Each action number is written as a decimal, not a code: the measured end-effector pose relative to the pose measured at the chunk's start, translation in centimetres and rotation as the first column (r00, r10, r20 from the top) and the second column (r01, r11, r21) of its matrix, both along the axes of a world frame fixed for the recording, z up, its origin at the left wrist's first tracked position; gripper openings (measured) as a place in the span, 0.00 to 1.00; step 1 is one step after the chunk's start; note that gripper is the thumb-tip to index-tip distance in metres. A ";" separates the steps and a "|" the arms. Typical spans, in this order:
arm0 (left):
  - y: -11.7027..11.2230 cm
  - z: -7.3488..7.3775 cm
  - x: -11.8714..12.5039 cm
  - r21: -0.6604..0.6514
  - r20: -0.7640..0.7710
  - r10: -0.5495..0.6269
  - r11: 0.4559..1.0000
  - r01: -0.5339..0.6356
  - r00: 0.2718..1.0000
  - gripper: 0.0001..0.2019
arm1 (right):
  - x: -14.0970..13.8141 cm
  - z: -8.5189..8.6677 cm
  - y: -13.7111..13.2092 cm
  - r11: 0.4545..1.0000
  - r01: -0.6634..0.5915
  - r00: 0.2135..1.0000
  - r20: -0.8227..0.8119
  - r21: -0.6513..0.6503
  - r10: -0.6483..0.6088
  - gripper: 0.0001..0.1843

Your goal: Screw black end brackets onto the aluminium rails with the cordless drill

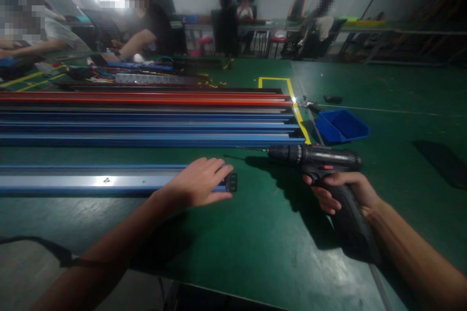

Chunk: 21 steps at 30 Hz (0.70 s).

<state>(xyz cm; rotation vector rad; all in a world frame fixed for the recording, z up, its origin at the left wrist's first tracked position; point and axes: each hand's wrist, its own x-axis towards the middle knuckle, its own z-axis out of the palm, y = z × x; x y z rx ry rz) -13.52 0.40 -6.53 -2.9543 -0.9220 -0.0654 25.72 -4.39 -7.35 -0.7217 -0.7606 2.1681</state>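
Note:
My right hand (339, 192) is wrapped round the grip of a black cordless drill (321, 158), which is held above the table with its long thin bit pointing left. My left hand (202, 180) lies over the right end of a blue and silver metal profile (138, 180), its fingers and thumb straddling the bar. A black end piece (232, 182) with slots sticks out past the fingertips. The bit's tip is apart from the profile, beyond and to the right of my left hand.
Behind lie several long blue profiles (153, 136) and red profiles (146, 98), ending near yellow tape (301, 124). A blue plastic bin (343, 125) sits right of them on the green table (401, 121). Loose wires and co-workers (146, 29) are at the back left.

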 end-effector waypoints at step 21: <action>0.0 0.3 -0.3 -0.162 0.095 0.194 0.971 -0.177 0.977 0.30 | -0.1 0.0 -0.2 0.996 -0.045 0.993 0.108 -0.072 0.053 0.15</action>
